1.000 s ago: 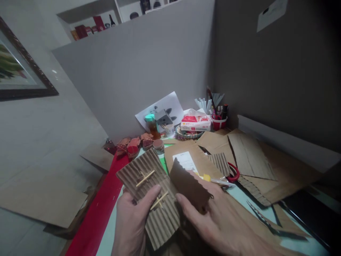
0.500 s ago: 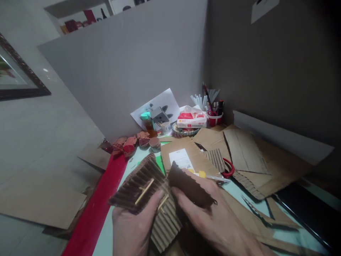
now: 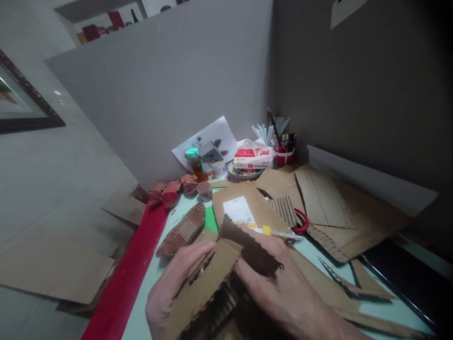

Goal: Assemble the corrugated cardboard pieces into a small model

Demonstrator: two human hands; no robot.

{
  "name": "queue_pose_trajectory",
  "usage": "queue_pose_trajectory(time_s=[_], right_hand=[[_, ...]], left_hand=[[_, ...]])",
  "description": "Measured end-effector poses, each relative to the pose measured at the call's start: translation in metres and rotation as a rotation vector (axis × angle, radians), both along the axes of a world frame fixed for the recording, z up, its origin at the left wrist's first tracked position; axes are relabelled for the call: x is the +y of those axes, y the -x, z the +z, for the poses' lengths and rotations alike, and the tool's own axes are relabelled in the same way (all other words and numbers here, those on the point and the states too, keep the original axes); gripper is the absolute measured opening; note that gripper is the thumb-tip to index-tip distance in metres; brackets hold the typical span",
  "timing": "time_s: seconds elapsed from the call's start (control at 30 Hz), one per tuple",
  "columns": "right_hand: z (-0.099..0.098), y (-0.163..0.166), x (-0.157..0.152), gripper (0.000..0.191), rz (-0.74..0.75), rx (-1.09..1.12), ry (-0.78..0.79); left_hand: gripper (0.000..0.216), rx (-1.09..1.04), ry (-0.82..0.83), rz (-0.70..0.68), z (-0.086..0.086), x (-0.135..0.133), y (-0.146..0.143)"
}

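Head view shows your left hand (image 3: 170,293) gripping a corrugated cardboard sheet (image 3: 201,288) at the near edge of the surface (image 3: 382,307), its smooth brown back turned up and the ribbed side facing down. Your right hand (image 3: 283,293) is closed on a dark scalloped piece (image 3: 253,248), pressed against the sheet's right edge. Just beyond your left fingers, a ribbed oval cutout (image 3: 184,229) lies on the surface beside a red strip (image 3: 130,278). Farther off, flat cardboard (image 3: 318,198) covers the right side, with red scissors (image 3: 302,222) partly under a ribbed scrap (image 3: 283,210). A tissue pack (image 3: 253,158) and pen cup (image 3: 283,153) stand by the far wall.
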State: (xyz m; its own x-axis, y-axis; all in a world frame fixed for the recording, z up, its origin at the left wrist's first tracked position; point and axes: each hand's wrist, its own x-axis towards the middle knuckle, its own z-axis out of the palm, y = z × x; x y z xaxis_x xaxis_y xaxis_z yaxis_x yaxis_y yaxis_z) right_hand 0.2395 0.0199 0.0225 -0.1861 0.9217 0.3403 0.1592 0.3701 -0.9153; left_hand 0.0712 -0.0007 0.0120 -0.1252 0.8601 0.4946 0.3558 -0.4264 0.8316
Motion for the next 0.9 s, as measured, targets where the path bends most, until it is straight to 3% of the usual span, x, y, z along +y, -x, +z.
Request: queue_pose_trajectory(time_s=[0.2, 0.3, 0.43, 0.6, 0.73, 0.9], right_hand=[[0.0, -0.002, 0.002, 0.011, 0.044, 0.018, -0.023], [0.0, -0.004, 0.002, 0.022, 0.054, -0.022, -0.059], [0.002, -0.007, -0.002, 0.039, 0.047, -0.106, -0.099], [0.011, -0.012, -0.001, 0.05, 0.134, -0.179, -0.074], [0.009, -0.013, 0.002, 0.043, 0.137, -0.214, -0.129], [-0.005, -0.01, 0.002, 0.037, -0.02, -0.168, -0.342]], left_hand=[[0.038, 0.196, -0.209, -0.025, -0.009, 0.0, 0.005], [0.045, 0.256, -0.285, -0.033, -0.015, 0.001, 0.007], [0.027, 0.267, -0.252, 0.029, -0.014, 0.004, 0.008], [0.03, 0.268, -0.3, -0.02, -0.015, 0.008, 0.013], [0.031, 0.3, -0.248, -0.043, -0.013, 0.009, 0.017], [0.028, 0.258, -0.143, -0.026, -0.001, 0.008, 0.017]])
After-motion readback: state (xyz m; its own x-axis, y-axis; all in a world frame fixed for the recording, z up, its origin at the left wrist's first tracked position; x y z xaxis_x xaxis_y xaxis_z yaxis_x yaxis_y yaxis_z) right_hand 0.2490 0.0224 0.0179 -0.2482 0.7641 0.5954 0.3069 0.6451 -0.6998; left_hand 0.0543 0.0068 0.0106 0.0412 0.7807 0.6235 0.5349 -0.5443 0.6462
